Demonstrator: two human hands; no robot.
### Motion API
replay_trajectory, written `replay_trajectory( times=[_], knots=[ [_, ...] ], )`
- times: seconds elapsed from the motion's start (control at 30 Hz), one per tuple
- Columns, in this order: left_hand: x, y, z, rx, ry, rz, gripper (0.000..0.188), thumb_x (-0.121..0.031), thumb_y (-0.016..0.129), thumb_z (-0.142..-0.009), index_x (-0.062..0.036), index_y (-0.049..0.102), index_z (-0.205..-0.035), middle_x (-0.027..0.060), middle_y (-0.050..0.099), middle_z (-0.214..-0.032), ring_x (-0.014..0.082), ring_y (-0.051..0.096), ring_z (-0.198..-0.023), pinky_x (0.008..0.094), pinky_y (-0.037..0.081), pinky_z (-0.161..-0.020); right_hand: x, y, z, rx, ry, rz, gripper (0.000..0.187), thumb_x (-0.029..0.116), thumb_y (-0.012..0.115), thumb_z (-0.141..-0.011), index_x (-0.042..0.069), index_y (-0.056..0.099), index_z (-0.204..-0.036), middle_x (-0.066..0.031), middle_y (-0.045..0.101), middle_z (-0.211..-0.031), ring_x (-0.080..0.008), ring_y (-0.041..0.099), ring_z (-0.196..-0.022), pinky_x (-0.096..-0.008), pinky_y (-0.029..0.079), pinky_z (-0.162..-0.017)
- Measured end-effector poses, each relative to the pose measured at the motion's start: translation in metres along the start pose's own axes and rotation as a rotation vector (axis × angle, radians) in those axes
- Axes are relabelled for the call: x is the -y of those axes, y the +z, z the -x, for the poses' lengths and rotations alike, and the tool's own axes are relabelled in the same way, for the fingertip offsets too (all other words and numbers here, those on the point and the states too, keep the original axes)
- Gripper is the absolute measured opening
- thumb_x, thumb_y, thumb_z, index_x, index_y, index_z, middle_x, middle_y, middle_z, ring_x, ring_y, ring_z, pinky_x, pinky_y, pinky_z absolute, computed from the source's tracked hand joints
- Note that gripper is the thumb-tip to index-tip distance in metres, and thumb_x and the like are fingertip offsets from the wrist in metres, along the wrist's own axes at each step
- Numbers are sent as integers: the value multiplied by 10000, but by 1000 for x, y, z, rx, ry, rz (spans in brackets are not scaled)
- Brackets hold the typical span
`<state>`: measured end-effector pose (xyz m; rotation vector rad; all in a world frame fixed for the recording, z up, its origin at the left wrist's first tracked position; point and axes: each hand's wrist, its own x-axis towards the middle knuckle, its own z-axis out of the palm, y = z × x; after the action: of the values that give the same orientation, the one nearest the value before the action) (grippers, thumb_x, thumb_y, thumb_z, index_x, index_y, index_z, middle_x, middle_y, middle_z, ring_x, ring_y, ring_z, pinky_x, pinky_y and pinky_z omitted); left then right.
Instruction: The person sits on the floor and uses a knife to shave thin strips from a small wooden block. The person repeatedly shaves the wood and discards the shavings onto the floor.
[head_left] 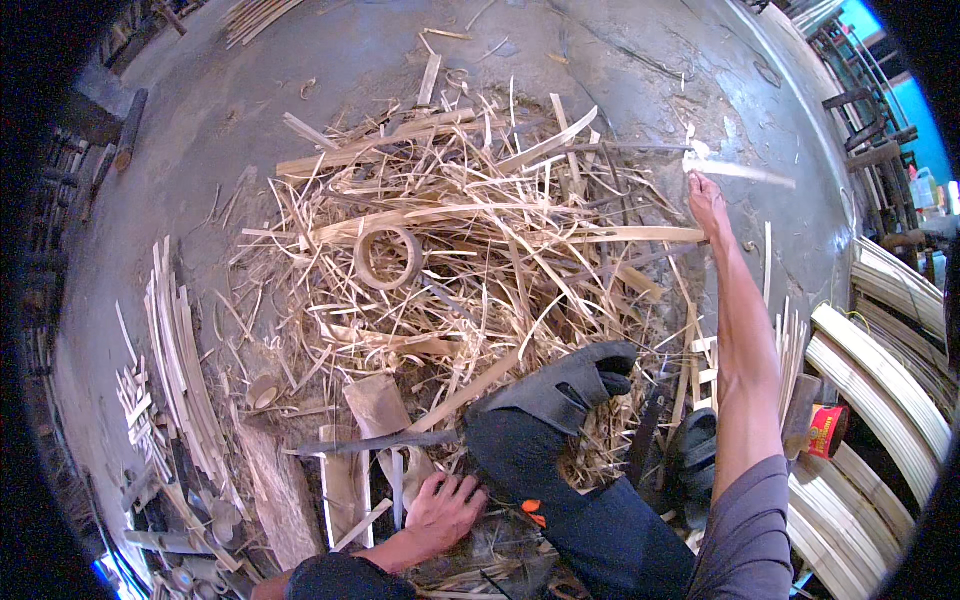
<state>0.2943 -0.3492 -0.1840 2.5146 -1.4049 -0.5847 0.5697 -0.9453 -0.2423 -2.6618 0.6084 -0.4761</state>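
Note:
My right arm reaches far out to the right. At its end my right hand [708, 203] is closed on a pale bamboo strip [745, 173], which is smeared by motion. My left hand [447, 512] is low in the middle, its fingers bent and apart, beside a cut bamboo piece [410, 470]. No object shows in its fingers. A long, dark, flat piece like a blade [375, 442] lies across the bamboo pieces just above that hand. Between my hands is my bent leg in dark trousers [600, 530], with a black sandal [560, 388] on the foot.
A wide heap of bamboo shavings [480, 240] covers the middle floor, with a bamboo ring [388, 257] on it. Bundled strips [880, 360] and a red tin [826, 431] stand at right. Loose strips [180, 350] and a split log [280, 490] are at left.

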Motion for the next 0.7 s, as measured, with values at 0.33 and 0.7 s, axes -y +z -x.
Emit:
replay_trajectory(
  times=[0.33, 0.7],
  knots=[
    [2, 1, -4, -48, 13, 12, 175, -208, 542, -797, -129, 613, -936, 33, 568, -956, 193, 558, -933, 363, 384, -867, -42, 13, -10, -405, -419, 571, 382, 138, 485, -849, 100, 553, -1223, -247, 603, -1096, -400, 581, -1027, -447, 458, -878],
    [-6, 7, 6, -86, -31, -5, 203, -204, 552, -795, -125, 604, -975, 50, 570, -994, 209, 556, -961, 370, 382, -874, 70, -69, 43, -136, -369, 474, 237, 137, 548, -867, 90, 583, -1097, -144, 621, -998, -341, 594, -954, -460, 465, -817]
  ],
)
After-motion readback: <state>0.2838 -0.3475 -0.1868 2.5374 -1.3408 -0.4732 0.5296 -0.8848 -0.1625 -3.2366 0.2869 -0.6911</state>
